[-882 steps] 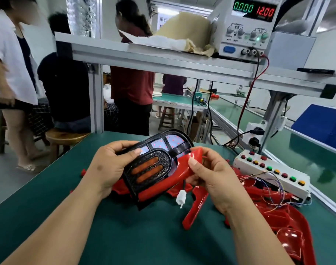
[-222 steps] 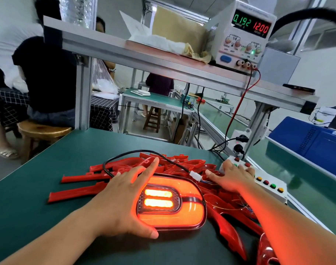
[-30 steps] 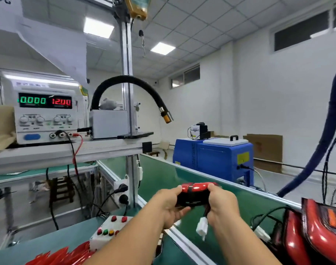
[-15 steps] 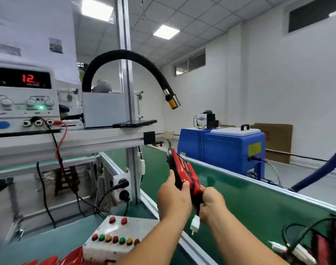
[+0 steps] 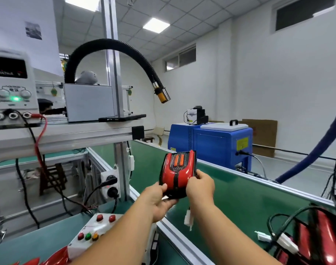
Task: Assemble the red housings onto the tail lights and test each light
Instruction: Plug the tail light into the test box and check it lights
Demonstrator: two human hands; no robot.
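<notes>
- Green conveyor belt (image 5: 239, 199) runs past a blue machine (image 5: 211, 144).
- Left hand (image 5: 157, 201) and right hand (image 5: 200, 188) grip the tail light (image 5: 177, 173) by its lower edge, above the belt.
- Its red face now shows 2 orange strips; 0.5 s ago it stood edge-on.

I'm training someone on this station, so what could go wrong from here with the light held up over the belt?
1. The left hand and right hand grip only the lower end of the light, so it could slip and drop onto the belt.
2. The loose connector dangles below it and may snag on the rail.
3. Set down too far right, it could tangle in the cables of the other lights.
</notes>
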